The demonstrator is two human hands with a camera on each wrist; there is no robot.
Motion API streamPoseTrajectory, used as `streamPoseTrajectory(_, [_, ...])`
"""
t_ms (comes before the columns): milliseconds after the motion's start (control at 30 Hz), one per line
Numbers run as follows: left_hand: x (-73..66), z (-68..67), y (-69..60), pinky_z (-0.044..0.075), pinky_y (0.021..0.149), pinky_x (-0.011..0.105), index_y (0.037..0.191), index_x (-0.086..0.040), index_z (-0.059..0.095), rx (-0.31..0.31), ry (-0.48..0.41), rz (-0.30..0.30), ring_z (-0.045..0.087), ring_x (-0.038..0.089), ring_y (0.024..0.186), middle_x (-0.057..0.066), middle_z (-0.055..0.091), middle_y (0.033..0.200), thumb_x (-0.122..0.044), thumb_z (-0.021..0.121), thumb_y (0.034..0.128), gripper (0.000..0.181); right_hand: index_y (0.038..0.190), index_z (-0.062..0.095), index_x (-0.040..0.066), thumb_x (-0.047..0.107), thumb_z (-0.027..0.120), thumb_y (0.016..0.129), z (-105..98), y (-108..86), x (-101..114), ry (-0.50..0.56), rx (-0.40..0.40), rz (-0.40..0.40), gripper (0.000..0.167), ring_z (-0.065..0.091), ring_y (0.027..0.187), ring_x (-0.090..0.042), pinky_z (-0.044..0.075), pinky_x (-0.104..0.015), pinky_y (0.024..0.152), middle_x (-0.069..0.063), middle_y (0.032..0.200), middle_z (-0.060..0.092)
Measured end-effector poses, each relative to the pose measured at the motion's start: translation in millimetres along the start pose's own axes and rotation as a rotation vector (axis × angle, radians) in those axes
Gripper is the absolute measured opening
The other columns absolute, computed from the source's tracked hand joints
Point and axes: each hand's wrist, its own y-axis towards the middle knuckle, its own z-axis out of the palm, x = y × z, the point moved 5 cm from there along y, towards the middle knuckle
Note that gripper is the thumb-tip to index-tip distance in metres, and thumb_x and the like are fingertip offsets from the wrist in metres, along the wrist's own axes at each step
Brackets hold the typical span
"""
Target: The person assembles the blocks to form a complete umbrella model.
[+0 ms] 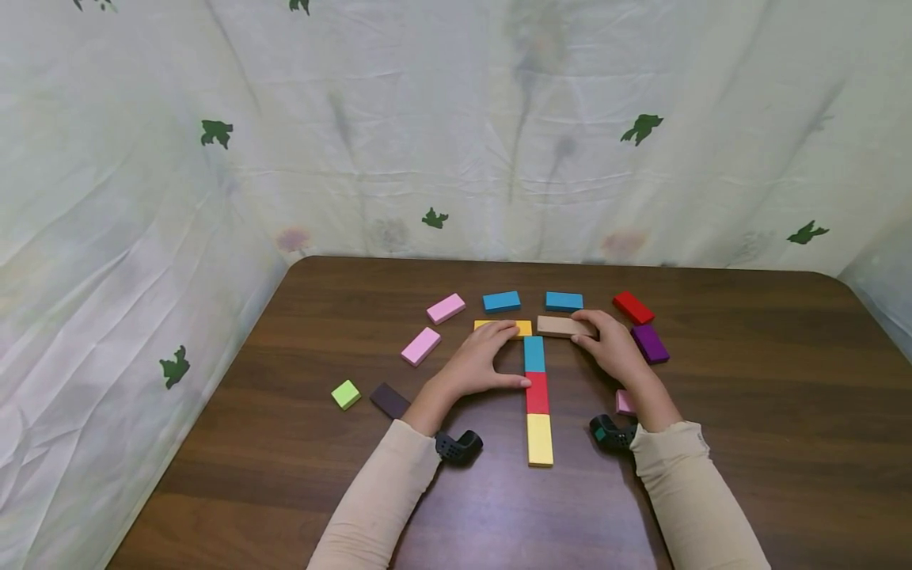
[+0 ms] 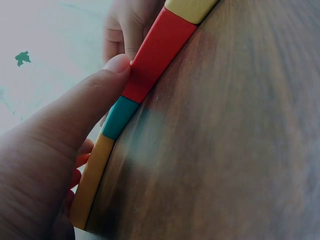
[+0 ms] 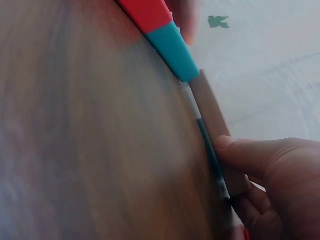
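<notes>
head view: right hand, pinching oblong tan wooden block beside oblong orange-yellow painted block, apparently aligning it; left hand, spread, thumb against oblong red painted block, likely steadying it.

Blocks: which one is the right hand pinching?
The light-brown block, the only one of that colour; the right hand pinches its end farther from the orange block.
</notes>
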Motion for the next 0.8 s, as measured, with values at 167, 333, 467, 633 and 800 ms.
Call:
streamPoseTrajectory(167, [0.0, 0.7, 0.7, 0.018, 0.104, 0.036, 0.137, -0.012, 0.038, -0.006, 0.001, 0.006, 0.026, 0.017, 0.127, 0.001, 0.034, 0.138, -0.061, 0.064, 0.0693, 0.087, 0.119, 0.053, 0.002, 0.011, 0.06, 0.086, 2.6, 1.2, 0.8, -0.003, 0.013, 0.015, 0.034, 0.043, 0.111, -0.035, 0.034, -0.049, 0.092, -0.021, 0.122, 0.048])
streamPoseTrajectory(333, [-0.1, 0.3, 0.5, 0.019, 0.104, 0.036, 0.136, -0.012, 0.038, -0.013, -0.004, 0.009, 0.026, 0.017, 0.127, 0.0, 0.034, 0.138, -0.06, 0.065, 0.069, 0.087, 0.118, 0.054, 0.003, 0.011, 0.061, 0.086, 4.3, 1.7, 1.9, -0.005, 0.014, 0.009, 0.034, 0.044, 0.11, -0.034, 0.035, -0.049, 0.091, -0.02, 0.121, 0.048])
streamPoseTrajectory(467, [-0.5, 0.2, 0.6, 0.018, 0.104, 0.036, 0.137, -0.011, 0.038, -0.01, -0.002, 0.009, 0.026, 0.017, 0.127, 0.001, 0.034, 0.138, -0.061, 0.064, 0.0692, 0.088, 0.118, 0.054, 0.003, 0.011, 0.061, 0.086, 5.4, 1.8, 0.9, -0.001, 0.016, 0.004, 0.034, 0.045, 0.109, -0.034, 0.036, -0.049, 0.09, -0.02, 0.121, 0.049])
streamPoseTrajectory(633, [-0.3, 1.0, 0.9, 0.018, 0.104, 0.037, 0.137, -0.012, 0.038, -0.003, 0.004, 0.008, 0.026, 0.018, 0.127, 0.001, 0.034, 0.138, -0.061, 0.064, 0.0694, 0.088, 0.119, 0.054, 0.003, 0.011, 0.06, 0.086, 6.7, 1.9, -0.4, 0.004, 0.023, 0.003, 0.034, 0.045, 0.109, -0.034, 0.036, -0.049, 0.09, -0.02, 0.121, 0.049])
streamPoseTrajectory(800, [0.0, 0.5, 0.5, 0.019, 0.104, 0.037, 0.137, -0.012, 0.038, -0.005, 0.0, 0.001, 0.026, 0.017, 0.127, 0.0, 0.033, 0.139, -0.062, 0.063, 0.0694, 0.088, 0.119, 0.054, 0.004, 0.011, 0.061, 0.086, 7.6, 2.8, 0.1, 0.002, 0.029, 0.0, 0.035, 0.045, 0.109, -0.034, 0.035, -0.049, 0.09, -0.02, 0.122, 0.049])
